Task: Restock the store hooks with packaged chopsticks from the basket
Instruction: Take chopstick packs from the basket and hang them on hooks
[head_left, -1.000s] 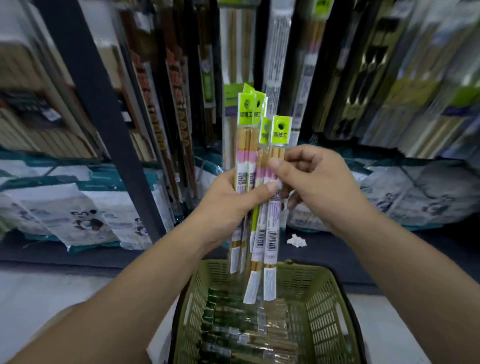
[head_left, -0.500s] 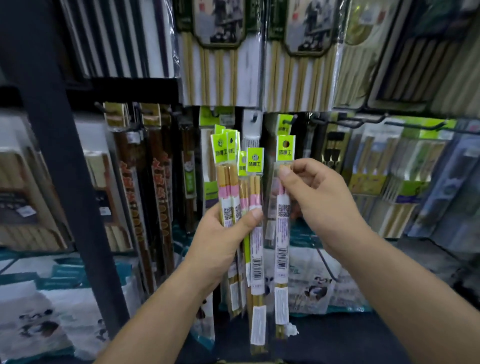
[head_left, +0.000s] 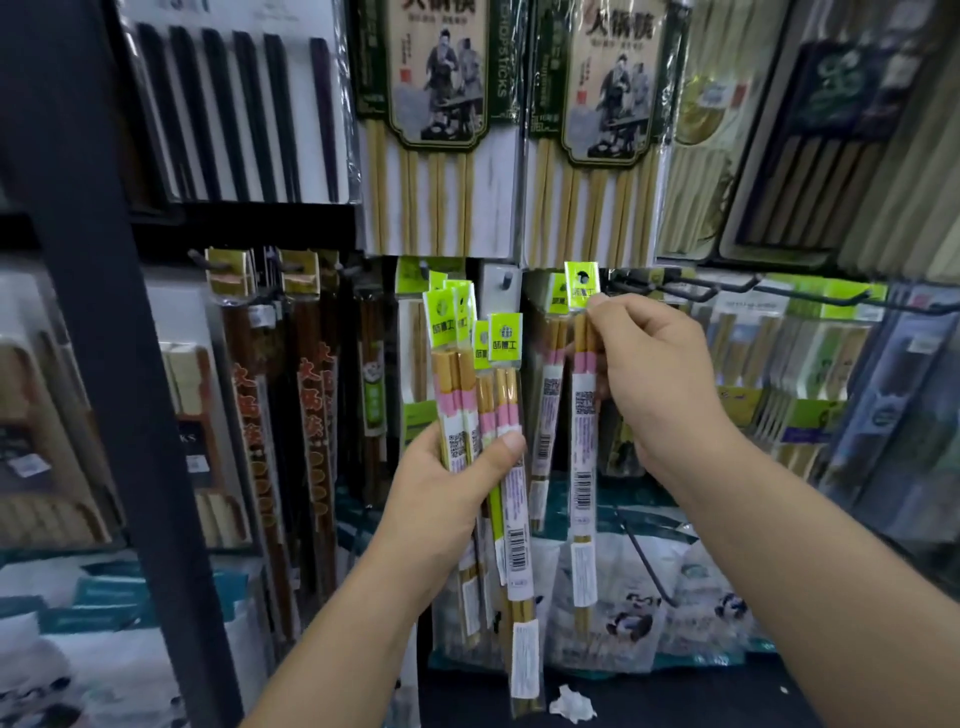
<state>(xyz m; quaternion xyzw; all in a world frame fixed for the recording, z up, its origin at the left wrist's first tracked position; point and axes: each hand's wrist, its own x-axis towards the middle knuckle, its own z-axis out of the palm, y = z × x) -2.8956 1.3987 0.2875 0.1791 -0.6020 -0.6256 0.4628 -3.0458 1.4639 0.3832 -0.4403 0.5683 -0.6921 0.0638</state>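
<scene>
My left hand (head_left: 447, 483) grips a bundle of chopstick packs (head_left: 480, 395), each with a lime-green header card, pink band and white barcode label. My right hand (head_left: 654, 384) pinches a single chopstick pack (head_left: 583, 415) near its top, holding it upright. Its green header with the hang hole sits at the tip of a black store hook (head_left: 623, 275). Another identical pack (head_left: 545, 410) hangs just left of it. The basket is out of view.
Wide bamboo chopstick packs (head_left: 436, 130) hang above. Dark and red-lettered chopstick packs (head_left: 311, 415) hang at left beside a black shelf upright (head_left: 104, 312). More black hooks (head_left: 779, 291) jut out at right over green-labelled packs. Panda-printed bags (head_left: 634, 618) lie below.
The view rose from the basket to the hooks. My right hand pulled one pack away from the bundle and lifted it up and right to the hook tip. My left hand kept the bundle.
</scene>
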